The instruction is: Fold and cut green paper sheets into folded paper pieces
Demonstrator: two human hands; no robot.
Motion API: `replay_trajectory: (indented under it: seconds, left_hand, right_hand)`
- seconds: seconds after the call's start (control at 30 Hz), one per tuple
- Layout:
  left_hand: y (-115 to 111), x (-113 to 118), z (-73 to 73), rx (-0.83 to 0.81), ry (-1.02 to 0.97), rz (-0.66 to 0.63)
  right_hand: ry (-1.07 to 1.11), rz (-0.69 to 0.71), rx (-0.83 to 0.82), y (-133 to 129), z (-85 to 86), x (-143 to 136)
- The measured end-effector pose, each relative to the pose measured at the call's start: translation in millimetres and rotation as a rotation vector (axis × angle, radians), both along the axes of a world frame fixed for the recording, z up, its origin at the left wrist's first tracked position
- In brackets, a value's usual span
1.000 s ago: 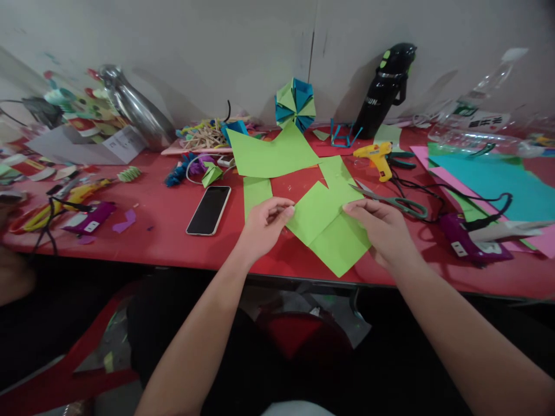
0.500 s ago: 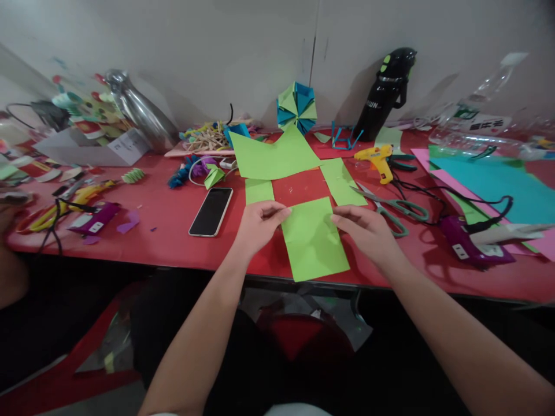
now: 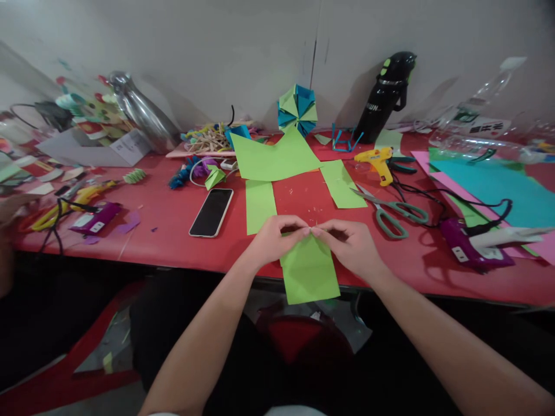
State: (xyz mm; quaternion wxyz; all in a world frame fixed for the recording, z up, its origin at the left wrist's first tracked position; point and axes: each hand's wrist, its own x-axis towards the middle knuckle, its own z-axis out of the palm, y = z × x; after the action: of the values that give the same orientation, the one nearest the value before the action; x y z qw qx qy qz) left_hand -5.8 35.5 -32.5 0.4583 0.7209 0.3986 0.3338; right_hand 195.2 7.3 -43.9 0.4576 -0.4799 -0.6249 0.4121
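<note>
Between my two hands is a green sheet of paper (image 3: 310, 274), its lower part hanging over the table's front edge. My left hand (image 3: 281, 238) pinches the top edge of the sheet, thumb and fingers closed. Right beside it, my right hand (image 3: 347, 240) pinches the same edge, so the fingertips of both hands meet. The hands cover the sheet's upper corners. Just beyond lie a green paper strip (image 3: 260, 208) on the left and another green piece (image 3: 343, 185) on the right. A larger green sheet with a cut edge (image 3: 275, 156) lies behind them.
A phone (image 3: 211, 212) lies left of my hands. Scissors (image 3: 390, 211), a yellow glue gun (image 3: 376, 163) and a purple power strip (image 3: 472, 245) with cords are to the right. A blue-green paper ball (image 3: 297, 110) and a black bottle (image 3: 385, 98) stand at the back.
Both hands have come together from the sheet's sides to its top edge and now pinch it there. The sheet has moved a little toward me.
</note>
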Motion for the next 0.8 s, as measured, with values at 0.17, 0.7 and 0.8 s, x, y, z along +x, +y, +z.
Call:
replay_trajectory:
  seconds: [0.17, 0.7, 0.8]
  left_hand:
    - [-1, -4, 4.0, 0.010, 0.045, -0.001]
    - [7, -37, 23.6, 0.020, 0.031, 0.208]
    - [6, -26, 21.6, -0.025, -0.121, 0.191]
  right_hand:
    - [-0.002, -0.003, 0.000, -1, 3.7, 1]
    - [0.051, -0.282, 0.090, 14, 22.9, 42]
    - [0.178, -0.240, 0.041, 15, 20.2, 41]
